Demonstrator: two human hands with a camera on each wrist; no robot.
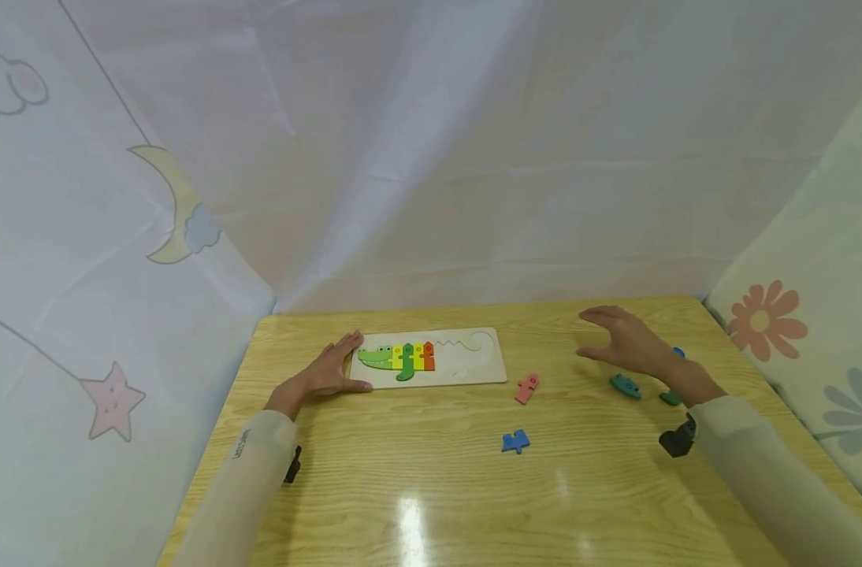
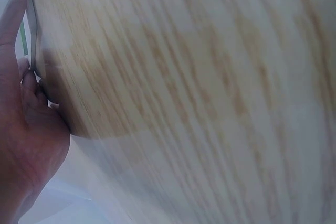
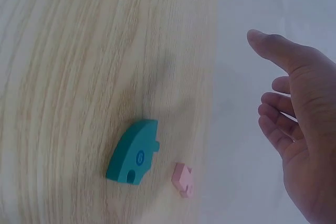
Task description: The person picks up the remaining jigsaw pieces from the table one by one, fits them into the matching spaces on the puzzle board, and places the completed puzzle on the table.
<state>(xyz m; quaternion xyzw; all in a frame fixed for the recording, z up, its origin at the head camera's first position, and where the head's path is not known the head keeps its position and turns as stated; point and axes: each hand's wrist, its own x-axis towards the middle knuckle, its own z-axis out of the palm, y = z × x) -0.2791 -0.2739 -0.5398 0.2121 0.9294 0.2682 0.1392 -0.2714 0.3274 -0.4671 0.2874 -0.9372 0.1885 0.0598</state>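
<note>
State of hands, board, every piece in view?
Board: partly filled, right end bare
Crocodile head: on board
Body pieces: on board
Left hand: touching board's left end
Right hand: raised, empty
Coral piece: loose
Nearer blue piece: loose
Farther blue piece: loose, partly hidden
Teal piece: loose
Green piece: loose, partly hidden
Pink piece: loose

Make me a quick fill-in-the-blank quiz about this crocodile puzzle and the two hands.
In the head view, the left hand touches the puzzle board at its ____ end.
The right hand holds ____.
The crocodile's head is coloured ____.
In the head view, the loose piece lowest in the picture is coloured ____.

Missing words: left; nothing; green; blue.
</note>
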